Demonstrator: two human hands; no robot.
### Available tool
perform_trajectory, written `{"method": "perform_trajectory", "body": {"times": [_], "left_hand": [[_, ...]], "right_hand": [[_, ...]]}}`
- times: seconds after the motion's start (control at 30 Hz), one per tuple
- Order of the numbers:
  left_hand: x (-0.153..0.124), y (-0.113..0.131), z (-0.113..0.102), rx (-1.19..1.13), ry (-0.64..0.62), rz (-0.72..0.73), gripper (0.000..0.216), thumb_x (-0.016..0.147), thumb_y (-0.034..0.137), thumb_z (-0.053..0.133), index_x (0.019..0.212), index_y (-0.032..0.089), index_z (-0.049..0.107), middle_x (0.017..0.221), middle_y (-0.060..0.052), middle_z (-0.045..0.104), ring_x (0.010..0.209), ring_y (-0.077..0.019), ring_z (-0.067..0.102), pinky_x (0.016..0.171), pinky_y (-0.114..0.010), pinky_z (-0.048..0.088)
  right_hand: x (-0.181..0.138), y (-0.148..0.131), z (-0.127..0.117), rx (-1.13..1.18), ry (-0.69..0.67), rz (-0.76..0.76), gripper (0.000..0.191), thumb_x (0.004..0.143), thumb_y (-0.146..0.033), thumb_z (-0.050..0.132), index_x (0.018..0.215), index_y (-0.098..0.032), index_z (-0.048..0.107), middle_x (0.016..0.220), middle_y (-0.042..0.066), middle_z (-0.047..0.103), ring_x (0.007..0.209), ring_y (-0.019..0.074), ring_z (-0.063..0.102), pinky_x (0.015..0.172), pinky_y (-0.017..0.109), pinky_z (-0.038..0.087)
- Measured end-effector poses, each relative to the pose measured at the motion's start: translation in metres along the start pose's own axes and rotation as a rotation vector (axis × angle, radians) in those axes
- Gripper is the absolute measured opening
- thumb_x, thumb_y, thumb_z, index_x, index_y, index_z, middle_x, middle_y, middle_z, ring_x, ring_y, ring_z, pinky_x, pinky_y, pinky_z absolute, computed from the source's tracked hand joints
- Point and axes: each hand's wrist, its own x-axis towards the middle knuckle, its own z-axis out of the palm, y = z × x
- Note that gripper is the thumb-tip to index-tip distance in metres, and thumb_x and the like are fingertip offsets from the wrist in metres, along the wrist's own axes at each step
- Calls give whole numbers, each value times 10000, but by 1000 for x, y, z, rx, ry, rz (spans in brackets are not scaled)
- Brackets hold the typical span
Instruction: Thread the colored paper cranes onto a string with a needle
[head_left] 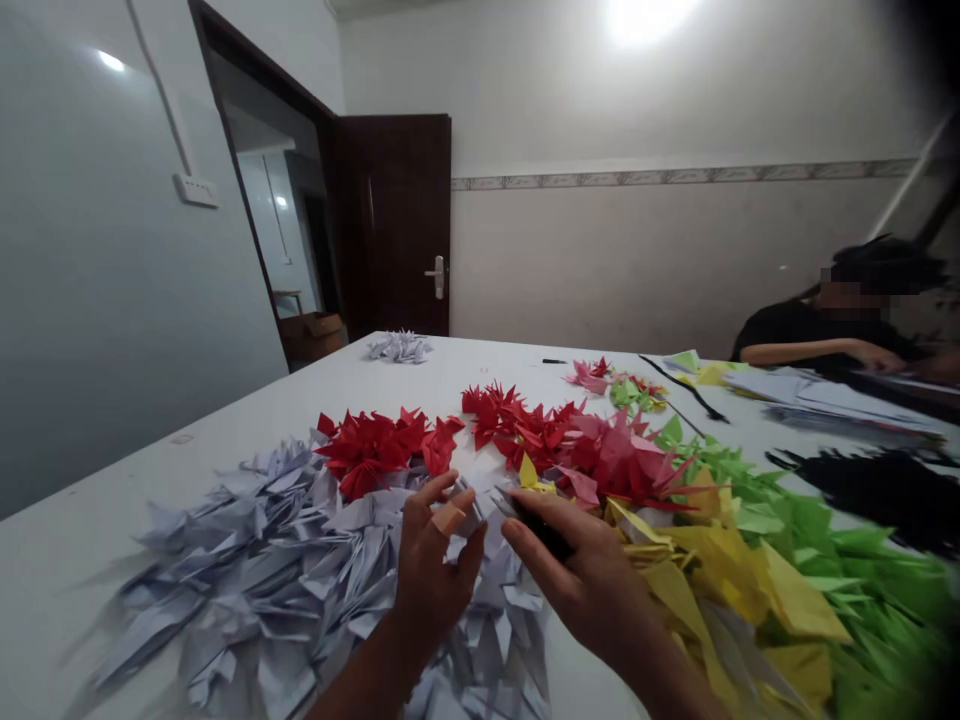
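My left hand hovers over a big heap of pale lavender folded paper cranes, fingers pinched on a small lavender paper piece. A bandage wraps one finger. My right hand is just to its right, fingers closed on a dark slim tool whose tip meets the same paper piece. Red folded cranes lie just beyond both hands.
Heaps of pink, yellow and green folded paper lie to the right on the white table. A black pile sits further right. Another person sits at the far right. A dark door stands open behind.
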Motion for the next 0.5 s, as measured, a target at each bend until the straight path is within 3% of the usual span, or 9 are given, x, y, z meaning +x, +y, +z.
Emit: {"method": "perform_trajectory", "body": {"times": [0.23,0.5], "left_hand": [[-1,2,0,1,-6,38,420,798,121,569,1189,221,453,1126,-112,523,1004,-228,538,790,-380,498],[-9,2,4,-134,-23,1,508,796,116,572,1258,241,403,1143,-119,501,946,-203,533,709,-327,507]], "right_hand": [[-5,-2,-3,-131,-31,-23,261,814,-351,561,1005,-218,680,949,84,726,819,229,685,706,354,548],[-6,-4,6,-149,-90,-34,231,836,-293,537,1002,-229,683,888,55,728,753,204,676,674,320,542]]}}
